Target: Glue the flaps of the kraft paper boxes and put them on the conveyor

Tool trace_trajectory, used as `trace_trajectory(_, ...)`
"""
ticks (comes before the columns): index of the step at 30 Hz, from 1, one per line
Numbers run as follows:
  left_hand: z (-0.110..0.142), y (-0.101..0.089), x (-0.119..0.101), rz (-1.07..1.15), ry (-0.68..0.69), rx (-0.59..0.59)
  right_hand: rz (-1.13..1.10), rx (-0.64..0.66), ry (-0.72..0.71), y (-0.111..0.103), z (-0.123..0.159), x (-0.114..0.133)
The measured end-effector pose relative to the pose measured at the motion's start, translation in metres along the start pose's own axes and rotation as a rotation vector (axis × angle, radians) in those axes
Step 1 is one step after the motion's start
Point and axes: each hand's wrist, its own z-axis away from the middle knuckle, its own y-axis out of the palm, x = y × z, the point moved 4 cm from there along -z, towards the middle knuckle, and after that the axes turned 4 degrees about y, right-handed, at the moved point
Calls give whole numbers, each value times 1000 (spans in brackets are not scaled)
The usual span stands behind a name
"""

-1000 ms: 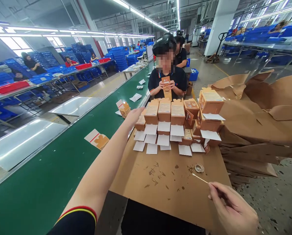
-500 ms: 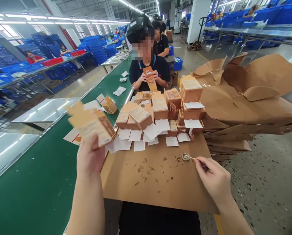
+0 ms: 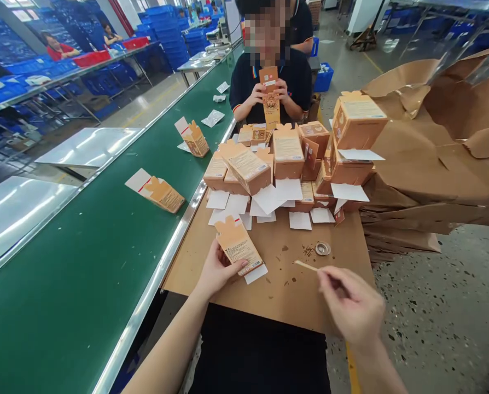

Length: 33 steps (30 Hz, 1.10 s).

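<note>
In the head view, your left hand (image 3: 214, 273) has an orange-brown printed cardboard carton (image 3: 240, 246) in its grip, the thumb across the lower part of the printed face. The carton sits tilted above the near left part of the brown tabletop (image 3: 269, 303), its white flap (image 3: 256, 274) showing at the near end. Let the thumb press only enough to steady it; thin card like this would probably dent under a hard squeeze.

Your right hand (image 3: 357, 303) has a narrow grip, thumb and fingers pinched on the end of a thin pale stick (image 3: 306, 265) whose tip points left toward the carton without touching it. Pinching nearer the tip should give you finer control; a light wrist would spare the stick from bending.

The small round shallow dish (image 3: 322, 249) lies just beyond the stick, dark specks beside it, so lift your knuckles clear of both. On the far side, the stacked orange-brown cartons (image 3: 287, 158) with white flaps stand close together; mind your left elbow near the green belt's metal edge (image 3: 146, 301).
</note>
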Motion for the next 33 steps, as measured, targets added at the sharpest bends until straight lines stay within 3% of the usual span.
trace_trajectory(3,1,1,-3,-44,24,-8,-117,170,-9,46,26,21)
trace_trajectory(5,4,3,-4,-82,41,4,-125,202,-31,72,36,26)
trace_trajectory(7,6,6,-3,-109,59,22,-118,222,-49,90,40,24)
trace_trajectory(10,7,6,-1,-126,83,23,-107,241,-63,100,38,17)
trace_trajectory(14,9,6,4,-152,112,6,-98,206,-58,90,34,13)
trace_trajectory(24,30,17,12,-273,203,-53,-146,81,19,24,42,14)
trace_trajectory(30,33,14,40,-380,198,-117,-150,59,59,11,46,16)
trace_trajectory(33,34,18,43,-409,201,-106,-147,62,61,11,45,19)
